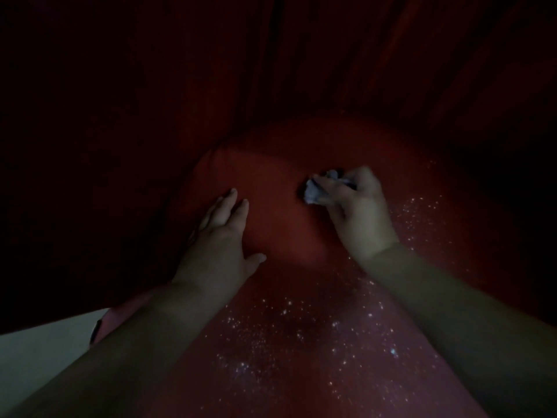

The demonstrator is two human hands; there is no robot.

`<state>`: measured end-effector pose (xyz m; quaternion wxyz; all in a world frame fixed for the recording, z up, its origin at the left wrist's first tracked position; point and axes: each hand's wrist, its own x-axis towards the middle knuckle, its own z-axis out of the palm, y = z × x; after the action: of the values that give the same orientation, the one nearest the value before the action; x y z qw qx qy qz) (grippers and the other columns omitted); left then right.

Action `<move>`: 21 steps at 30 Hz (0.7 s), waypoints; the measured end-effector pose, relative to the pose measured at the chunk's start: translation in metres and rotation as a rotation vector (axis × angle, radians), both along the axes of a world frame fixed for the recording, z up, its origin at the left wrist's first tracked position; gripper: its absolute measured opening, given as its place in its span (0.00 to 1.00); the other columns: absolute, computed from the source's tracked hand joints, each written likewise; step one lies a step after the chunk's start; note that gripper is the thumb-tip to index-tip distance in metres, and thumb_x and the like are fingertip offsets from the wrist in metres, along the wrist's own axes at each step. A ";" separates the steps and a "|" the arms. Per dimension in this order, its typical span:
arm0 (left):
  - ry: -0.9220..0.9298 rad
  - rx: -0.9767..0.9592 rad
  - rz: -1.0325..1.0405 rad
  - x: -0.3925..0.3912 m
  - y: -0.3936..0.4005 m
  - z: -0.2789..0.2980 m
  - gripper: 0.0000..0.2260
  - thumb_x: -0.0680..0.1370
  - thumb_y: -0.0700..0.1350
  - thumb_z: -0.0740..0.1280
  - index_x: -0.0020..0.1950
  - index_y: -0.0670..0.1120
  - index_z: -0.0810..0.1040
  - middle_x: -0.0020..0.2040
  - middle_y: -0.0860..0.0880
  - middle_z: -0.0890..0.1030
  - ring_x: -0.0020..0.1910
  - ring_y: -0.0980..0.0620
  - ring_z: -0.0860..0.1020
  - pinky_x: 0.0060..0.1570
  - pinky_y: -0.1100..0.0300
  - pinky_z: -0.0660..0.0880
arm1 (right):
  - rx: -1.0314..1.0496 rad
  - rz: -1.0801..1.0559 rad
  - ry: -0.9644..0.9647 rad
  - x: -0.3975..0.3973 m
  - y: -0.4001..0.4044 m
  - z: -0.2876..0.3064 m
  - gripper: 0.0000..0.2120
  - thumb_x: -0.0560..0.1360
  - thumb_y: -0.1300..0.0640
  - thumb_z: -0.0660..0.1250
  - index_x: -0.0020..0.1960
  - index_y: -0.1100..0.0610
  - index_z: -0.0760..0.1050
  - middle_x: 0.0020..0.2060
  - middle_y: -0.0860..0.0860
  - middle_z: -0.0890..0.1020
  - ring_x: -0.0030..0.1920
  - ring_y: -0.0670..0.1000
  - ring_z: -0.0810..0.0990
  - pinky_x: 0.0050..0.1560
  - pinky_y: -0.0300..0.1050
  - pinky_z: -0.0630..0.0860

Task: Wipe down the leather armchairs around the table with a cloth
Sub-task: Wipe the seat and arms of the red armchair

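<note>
Wiping under way on one red armchair. Right hand grips a bunched pale cloth against the seat; left hand rests flat, fingers straight. Progress cannot be judged (lighting very dim); other chairs unseen.

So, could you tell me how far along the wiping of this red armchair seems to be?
Done: cannot tell in this dim view. In hand: the right hand grips a crumpled cloth against the red seat cushion, while the left hand rests flat beside it. Left: no other chairs show.
</note>
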<state>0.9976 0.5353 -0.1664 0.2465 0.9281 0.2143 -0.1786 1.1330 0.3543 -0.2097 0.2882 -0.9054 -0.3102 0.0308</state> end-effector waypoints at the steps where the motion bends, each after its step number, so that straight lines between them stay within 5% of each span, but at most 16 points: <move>1: -0.009 -0.002 -0.001 0.002 -0.004 0.000 0.43 0.72 0.57 0.72 0.79 0.52 0.52 0.79 0.57 0.44 0.77 0.57 0.44 0.75 0.59 0.46 | 0.051 -0.048 0.039 -0.005 0.009 -0.001 0.11 0.76 0.59 0.67 0.58 0.57 0.79 0.51 0.57 0.74 0.52 0.57 0.77 0.54 0.49 0.76; 4: -0.026 -0.007 -0.012 0.007 -0.015 -0.001 0.42 0.73 0.57 0.72 0.79 0.52 0.51 0.79 0.57 0.43 0.77 0.57 0.43 0.75 0.59 0.47 | 0.071 0.041 0.097 -0.039 0.011 0.010 0.13 0.75 0.61 0.68 0.59 0.53 0.78 0.53 0.54 0.73 0.54 0.55 0.75 0.54 0.41 0.74; 6: -0.035 -0.006 -0.034 0.010 -0.021 0.000 0.41 0.73 0.57 0.71 0.79 0.52 0.52 0.79 0.58 0.43 0.77 0.58 0.43 0.74 0.59 0.47 | 0.096 0.092 0.131 -0.047 -0.008 0.018 0.17 0.75 0.61 0.69 0.62 0.53 0.77 0.51 0.53 0.73 0.53 0.54 0.74 0.54 0.46 0.75; 13: -0.082 -0.030 -0.071 0.034 -0.042 0.005 0.40 0.73 0.58 0.70 0.79 0.53 0.53 0.79 0.59 0.45 0.77 0.58 0.44 0.75 0.54 0.52 | 0.148 -0.236 0.064 0.021 -0.062 0.030 0.18 0.76 0.58 0.68 0.65 0.53 0.75 0.51 0.49 0.69 0.51 0.44 0.71 0.57 0.27 0.67; 15: -0.088 -0.040 -0.093 0.042 -0.049 0.005 0.39 0.74 0.58 0.69 0.79 0.53 0.53 0.79 0.59 0.45 0.77 0.58 0.43 0.76 0.53 0.52 | 0.095 -0.259 0.087 0.039 -0.064 0.021 0.18 0.76 0.59 0.68 0.65 0.55 0.75 0.53 0.50 0.70 0.55 0.48 0.73 0.60 0.31 0.68; 17: -0.095 -0.050 -0.125 0.053 -0.055 0.005 0.38 0.74 0.58 0.68 0.79 0.53 0.52 0.79 0.59 0.46 0.77 0.58 0.44 0.76 0.52 0.52 | 0.053 -0.285 0.098 0.039 -0.062 0.014 0.18 0.76 0.60 0.67 0.65 0.57 0.75 0.54 0.54 0.72 0.57 0.55 0.74 0.63 0.45 0.71; 21: -0.084 -0.038 -0.182 0.072 -0.061 0.006 0.37 0.75 0.55 0.68 0.79 0.53 0.52 0.79 0.57 0.47 0.78 0.56 0.44 0.76 0.50 0.54 | 0.066 -0.203 0.125 -0.015 -0.060 0.006 0.16 0.75 0.62 0.67 0.63 0.56 0.77 0.50 0.57 0.75 0.51 0.58 0.76 0.52 0.56 0.75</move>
<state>1.0699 0.4741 -0.1603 0.2556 0.9456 0.1152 -0.1651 1.1180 0.2939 -0.2034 0.3380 -0.9186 -0.1993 0.0476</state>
